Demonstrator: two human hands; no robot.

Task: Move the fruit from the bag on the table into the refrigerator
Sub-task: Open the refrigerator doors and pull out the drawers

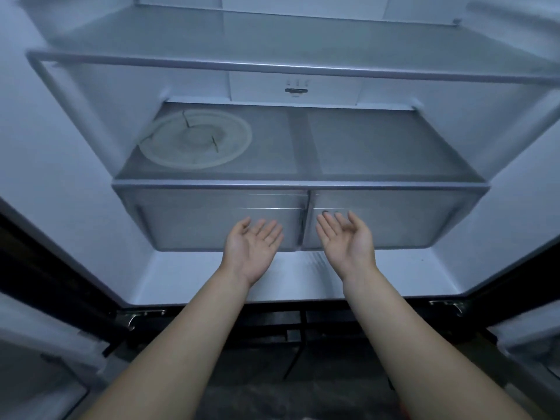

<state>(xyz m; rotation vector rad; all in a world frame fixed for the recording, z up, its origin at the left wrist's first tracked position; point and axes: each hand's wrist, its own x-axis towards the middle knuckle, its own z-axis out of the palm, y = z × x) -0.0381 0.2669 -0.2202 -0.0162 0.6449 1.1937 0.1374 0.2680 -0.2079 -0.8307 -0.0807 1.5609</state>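
We judged the step was opening one of the crisper drawers (197,228): hook under its front lip and pull level. Our left hand (253,248), near 6 o'clock, and right hand (348,241), near 5 o'clock, lay palm-up with fingers (263,228) spread, holding nothing, close before those drawers in the refrigerator (75,177). Neither fruit nor bag showed.

Your single head camera looked forward and down from close range, straight into the open refrigerator (65,153).
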